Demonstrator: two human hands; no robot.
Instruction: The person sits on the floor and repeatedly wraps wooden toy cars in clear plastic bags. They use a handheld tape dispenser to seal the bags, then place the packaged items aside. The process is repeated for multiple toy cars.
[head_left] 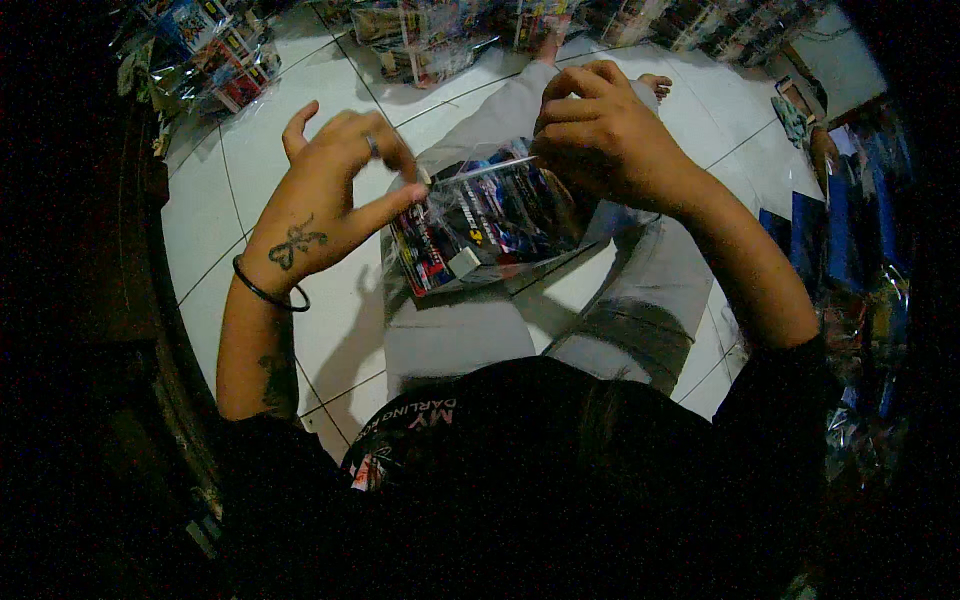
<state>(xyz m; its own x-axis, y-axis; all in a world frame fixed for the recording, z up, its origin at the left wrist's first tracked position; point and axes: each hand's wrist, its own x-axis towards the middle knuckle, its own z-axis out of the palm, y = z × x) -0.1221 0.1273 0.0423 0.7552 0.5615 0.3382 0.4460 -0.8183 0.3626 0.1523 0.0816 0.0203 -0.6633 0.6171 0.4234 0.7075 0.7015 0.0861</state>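
Note:
Across my lap lies a dark, colourfully printed flat package point(490, 215) in a clear plastic bag point(575, 250). My left hand point(340, 185) is at its left end, with thumb and index finger pinched together on something small and pale, perhaps tape or the bag's edge. Over the far right corner, my right hand point(612, 140) has its fingers curled. What they grip is mostly hidden, though the clear plastic runs up to them. A small white patch point(465, 262) shows on the package's near side.
White floor tiles point(210, 190) surround my outstretched legs. Plastic-wrapped stacks of printed packages point(420, 40) stand along the far side, with another pile point(215, 55) at far left. Blue packages point(850, 230) are stacked close on my right. A dark edge point(165, 330) runs along the left.

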